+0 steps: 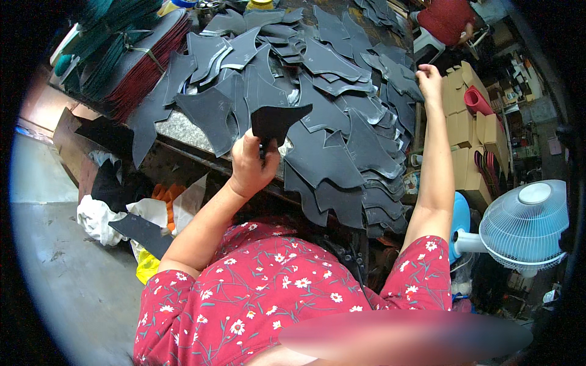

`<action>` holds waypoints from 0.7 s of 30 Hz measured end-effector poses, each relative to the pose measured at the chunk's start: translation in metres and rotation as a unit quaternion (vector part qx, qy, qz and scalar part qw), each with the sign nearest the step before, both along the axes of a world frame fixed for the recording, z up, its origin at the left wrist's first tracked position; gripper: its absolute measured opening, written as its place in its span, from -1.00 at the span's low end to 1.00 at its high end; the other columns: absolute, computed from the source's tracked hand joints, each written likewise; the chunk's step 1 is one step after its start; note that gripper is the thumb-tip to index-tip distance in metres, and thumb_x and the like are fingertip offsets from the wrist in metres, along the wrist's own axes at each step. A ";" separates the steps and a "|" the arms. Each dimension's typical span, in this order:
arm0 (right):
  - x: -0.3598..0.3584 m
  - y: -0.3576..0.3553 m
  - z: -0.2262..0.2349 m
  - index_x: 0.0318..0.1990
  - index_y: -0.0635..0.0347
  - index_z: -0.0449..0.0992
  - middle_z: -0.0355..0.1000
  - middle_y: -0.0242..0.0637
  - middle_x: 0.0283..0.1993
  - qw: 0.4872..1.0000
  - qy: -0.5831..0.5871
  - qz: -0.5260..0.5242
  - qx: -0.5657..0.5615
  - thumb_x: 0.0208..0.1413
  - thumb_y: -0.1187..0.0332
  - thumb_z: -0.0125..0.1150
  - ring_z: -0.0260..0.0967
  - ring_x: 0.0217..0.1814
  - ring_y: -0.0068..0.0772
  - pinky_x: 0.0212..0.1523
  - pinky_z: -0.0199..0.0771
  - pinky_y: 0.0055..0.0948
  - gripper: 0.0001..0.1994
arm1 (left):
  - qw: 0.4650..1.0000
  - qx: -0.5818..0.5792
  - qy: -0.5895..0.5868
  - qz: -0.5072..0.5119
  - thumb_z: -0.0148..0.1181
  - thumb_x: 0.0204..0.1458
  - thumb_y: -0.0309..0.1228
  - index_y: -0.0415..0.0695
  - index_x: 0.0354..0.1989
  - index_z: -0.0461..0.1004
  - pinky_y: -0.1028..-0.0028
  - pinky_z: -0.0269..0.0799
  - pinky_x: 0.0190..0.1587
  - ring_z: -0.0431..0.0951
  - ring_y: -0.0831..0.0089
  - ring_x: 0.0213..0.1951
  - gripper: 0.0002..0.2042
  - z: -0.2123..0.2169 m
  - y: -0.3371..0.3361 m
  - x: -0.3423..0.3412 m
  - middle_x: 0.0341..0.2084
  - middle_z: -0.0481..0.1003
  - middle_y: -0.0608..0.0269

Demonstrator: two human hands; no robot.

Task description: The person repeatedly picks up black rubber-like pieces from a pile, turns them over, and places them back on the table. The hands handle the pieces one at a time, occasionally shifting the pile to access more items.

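Red flowered sleeves fill the near edge. Beyond them, a table lies heaped with dark cut pieces, overlapping in all directions. To the right stands a pale blue fan. Left hand pinches one black piece upright above the near table edge, its long axis running left to right, narrow end down. Right hand reaches far right, fingers curled on the heap; its grip I cannot tell.

Person wearing a red flowered blouse

The person is wearing a short-sleeved red blouse with small white flowers and thin green stems; both forearms are showing bare below the sleeves.
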State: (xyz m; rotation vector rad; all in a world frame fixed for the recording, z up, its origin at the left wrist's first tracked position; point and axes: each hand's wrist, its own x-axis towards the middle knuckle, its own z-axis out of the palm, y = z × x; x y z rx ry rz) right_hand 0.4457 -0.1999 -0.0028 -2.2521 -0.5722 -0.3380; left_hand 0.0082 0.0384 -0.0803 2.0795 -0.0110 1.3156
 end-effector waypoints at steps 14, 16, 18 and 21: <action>-0.043 -0.005 0.004 0.19 -0.22 0.38 0.49 -0.07 0.03 0.927 -0.047 0.059 -0.367 -0.02 0.22 0.09 0.42 0.10 0.02 0.12 0.40 -0.13 -0.48 | 1.000 -0.002 0.013 -0.017 0.12 -0.17 -0.69 -0.25 0.03 0.30 0.20 0.40 -0.40 0.48 -0.04 -0.46 -0.53 0.004 0.002 0.000 -0.40 0.46 -0.04; -0.045 -0.007 0.002 0.25 -0.16 0.32 0.41 -0.10 0.15 0.931 -0.052 0.130 -0.338 -0.11 0.25 0.14 0.35 0.19 -0.01 0.20 0.34 -0.17 -0.38 | 1.000 0.005 0.012 -0.015 0.12 -0.18 -0.69 -0.25 0.02 0.30 0.20 0.39 -0.41 0.48 -0.04 -0.46 -0.53 0.004 0.001 0.000 -0.40 0.46 -0.04; -0.049 -0.006 -0.002 0.33 -0.05 0.20 0.24 -0.15 0.33 0.921 -0.026 0.182 -0.344 -0.25 0.29 0.19 0.18 0.36 -0.06 0.33 0.19 -0.24 -0.20 | 1.000 0.018 0.006 -0.009 0.12 -0.18 -0.69 -0.25 0.02 0.31 0.21 0.39 -0.42 0.48 -0.05 -0.47 -0.53 0.004 0.001 0.001 -0.42 0.46 -0.04; -0.063 -0.002 -0.003 0.33 -0.14 0.22 0.27 -0.18 0.31 0.906 -0.007 0.148 -0.397 -0.21 0.29 0.21 0.24 0.29 -0.06 0.30 0.24 -0.23 -0.22 | 0.999 -0.020 0.000 -0.033 0.12 -0.17 -0.68 -0.24 0.00 0.31 0.20 0.38 -0.44 0.47 -0.04 -0.49 -0.55 0.004 0.000 0.002 -0.45 0.45 -0.03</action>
